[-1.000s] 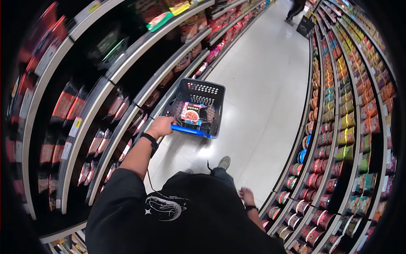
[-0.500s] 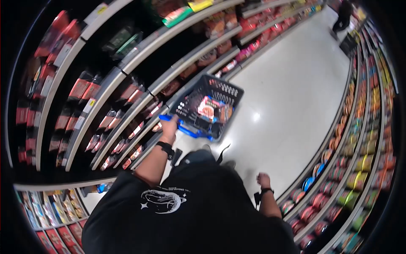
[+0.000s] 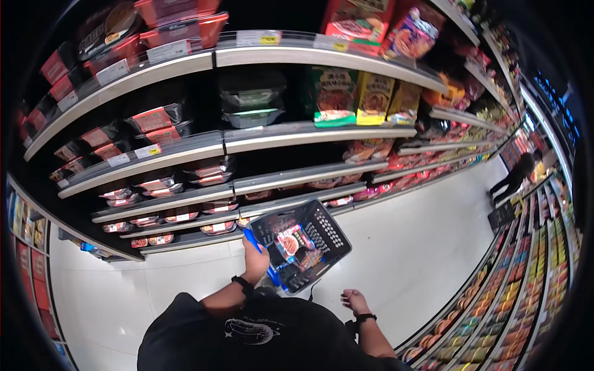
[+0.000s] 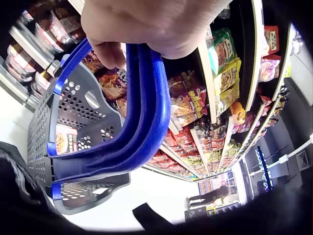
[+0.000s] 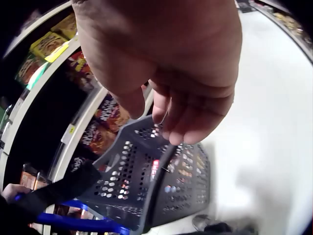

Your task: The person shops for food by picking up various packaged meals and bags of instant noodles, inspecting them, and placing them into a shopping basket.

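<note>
My left hand (image 3: 255,263) grips the blue handle (image 4: 142,112) of a grey perforated basket (image 3: 337,238); in the left wrist view its fingers curl round the bar. Inside the basket lie a red and white food package (image 3: 289,242) and several dark items. My right hand (image 3: 356,301) hangs to the right of the basket, touching nothing, its fingers loosely curled. From the right wrist view, that hand (image 5: 166,68) appears in front of the basket (image 5: 186,196), holding nothing.
Shelves (image 3: 278,133) with boxed meals and green and yellow packets (image 3: 374,99) run along the left and front. Rows of packaged goods (image 3: 513,290) line the right. A person in dark clothes (image 3: 516,176) stands farther down the aisle beside a black basket (image 3: 501,216).
The view has swung left toward the shelves, which appear larger. The basket has shifted lower in view, with my left hand still gripping its handle. My right hand remains free.
</note>
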A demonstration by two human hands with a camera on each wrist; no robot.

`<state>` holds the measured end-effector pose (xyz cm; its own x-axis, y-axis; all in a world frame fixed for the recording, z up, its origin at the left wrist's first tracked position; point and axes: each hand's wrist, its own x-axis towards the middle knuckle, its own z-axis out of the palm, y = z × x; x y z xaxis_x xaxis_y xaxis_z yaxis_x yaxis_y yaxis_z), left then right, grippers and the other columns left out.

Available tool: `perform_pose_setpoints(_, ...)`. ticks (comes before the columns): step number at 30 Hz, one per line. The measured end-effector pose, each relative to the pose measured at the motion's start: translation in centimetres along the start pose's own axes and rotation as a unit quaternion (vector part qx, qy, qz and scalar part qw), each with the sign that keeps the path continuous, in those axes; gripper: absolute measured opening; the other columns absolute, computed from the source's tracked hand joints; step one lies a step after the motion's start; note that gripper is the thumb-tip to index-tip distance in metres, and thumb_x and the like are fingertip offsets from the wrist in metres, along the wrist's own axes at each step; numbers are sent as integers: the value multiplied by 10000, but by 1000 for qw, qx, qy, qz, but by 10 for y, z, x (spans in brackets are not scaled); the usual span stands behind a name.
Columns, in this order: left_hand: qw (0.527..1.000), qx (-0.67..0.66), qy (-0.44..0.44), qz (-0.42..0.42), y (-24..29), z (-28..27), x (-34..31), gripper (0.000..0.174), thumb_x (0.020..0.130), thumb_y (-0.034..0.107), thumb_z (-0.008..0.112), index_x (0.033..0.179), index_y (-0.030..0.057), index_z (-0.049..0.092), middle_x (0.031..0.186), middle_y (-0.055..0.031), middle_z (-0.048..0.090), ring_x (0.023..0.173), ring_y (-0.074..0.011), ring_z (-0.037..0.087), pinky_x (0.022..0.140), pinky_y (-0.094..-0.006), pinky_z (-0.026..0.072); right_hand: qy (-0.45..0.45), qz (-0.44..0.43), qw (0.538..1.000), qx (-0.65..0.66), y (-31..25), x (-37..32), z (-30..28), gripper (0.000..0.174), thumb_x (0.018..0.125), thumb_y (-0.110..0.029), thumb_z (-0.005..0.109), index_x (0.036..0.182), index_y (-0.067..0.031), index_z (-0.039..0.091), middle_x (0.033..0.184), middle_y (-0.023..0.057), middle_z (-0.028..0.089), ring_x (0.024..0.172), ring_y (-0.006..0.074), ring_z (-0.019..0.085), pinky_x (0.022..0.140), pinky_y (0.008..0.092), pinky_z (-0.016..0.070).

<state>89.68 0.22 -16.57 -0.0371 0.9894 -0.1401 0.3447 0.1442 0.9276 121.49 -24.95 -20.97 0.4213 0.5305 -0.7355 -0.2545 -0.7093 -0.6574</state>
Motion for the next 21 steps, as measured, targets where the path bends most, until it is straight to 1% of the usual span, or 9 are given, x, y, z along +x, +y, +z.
perform_pose_setpoints(3, 999, -10, 1, 36, -9, 9, 7, 780, 842, 34, 598, 1473, -7, 142, 1075, -206, 586, 975, -325, 638, 875, -419, 511, -36, -108, 992, -61, -96, 61, 13, 205, 959, -256, 612, 1047, -71, 621, 932, 30, 665, 838, 144, 628, 750, 305, 526)
perform_pose_setpoints(6, 999, -9, -9, 35, -1, 11, 15, 819, 828, 52, 633, 1474, -22, 135, 1199, -273, 563, 1079, -417, 606, 927, -458, 494, -65, -243, 957, -143, -230, 79, 68, 256, 951, -297, 651, 809, -94, 588, 724, -41, 556, 653, 67, 487, 559, 254, 391)
perform_pose_setpoints(8, 999, 26, -39, 5, 13, 4, 16, 844, 827, 101, 656, 1474, -42, 133, 1271, -340, 527, 1134, -493, 560, 958, -491, 475, -102, -309, 940, -103, -310, 72, 117, 211, 953, -244, 637, 839, -79, 571, 787, -4, 614, 707, 92, 545, 647, 255, 446)
perform_pose_setpoints(9, 999, 22, -34, 3, 12, 5, 16, 844, 827, 101, 656, 1474, -42, 133, 1271, -340, 527, 1134, -493, 560, 958, -491, 475, -81, -377, 910, -150, -345, 71, 141, 203, 959, -219, 625, 822, -84, 563, 786, -1, 609, 720, 97, 561, 666, 257, 467)
perform_pose_setpoints(11, 998, 55, -42, -9, 8, 8, 23, 841, 861, 128, 647, 1492, 9, 104, 1139, -214, 626, 1039, -398, 640, 918, -449, 500, -131, -362, 919, -86, -409, 55, 186, 212, 977, -219, 604, 820, -80, 573, 798, 8, 626, 729, 98, 583, 687, 263, 489)
perform_pose_setpoints(13, 994, 77, -60, -42, 11, 6, 28, 816, 861, 145, 648, 1478, -1, 135, 1051, -196, 644, 996, -405, 647, 886, -464, 508, -193, -382, 901, -68, -467, 31, 223, 228, 995, -228, 579, 832, -70, 598, 828, 21, 656, 730, 96, 599, 694, 266, 508)
perform_pose_setpoints(17, 994, 78, -74, -29, 16, -2, 32, 845, 856, 144, 655, 1482, -39, 118, 1045, -197, 639, 988, -389, 651, 900, -452, 506, -185, -425, 886, 14, -550, 24, 271, 177, 1024, -213, 533, 1042, -48, 593, 957, 55, 696, 779, 109, 653, 667, 248, 532)
perform_pose_setpoints(18, 990, 99, -91, -38, 15, -4, 34, 909, 860, 219, 648, 1504, -53, 67, 1202, -304, 609, 1098, -459, 610, 954, -498, 487, -180, -437, 880, 41, -569, 28, 281, 175, 1027, -184, 515, 1070, -37, 598, 966, 65, 696, 759, 117, 652, 656, 262, 542)
perform_pose_setpoints(21, 993, 78, -90, -22, 8, -6, 40, 915, 857, 220, 656, 1504, -62, 74, 1191, -281, 624, 1101, -444, 614, 971, -486, 478, -145, -406, 900, 63, -611, 23, 303, 285, 989, -183, 460, 1217, -61, 580, 1153, 83, 648, 956, 166, 641, 704, 318, 569)
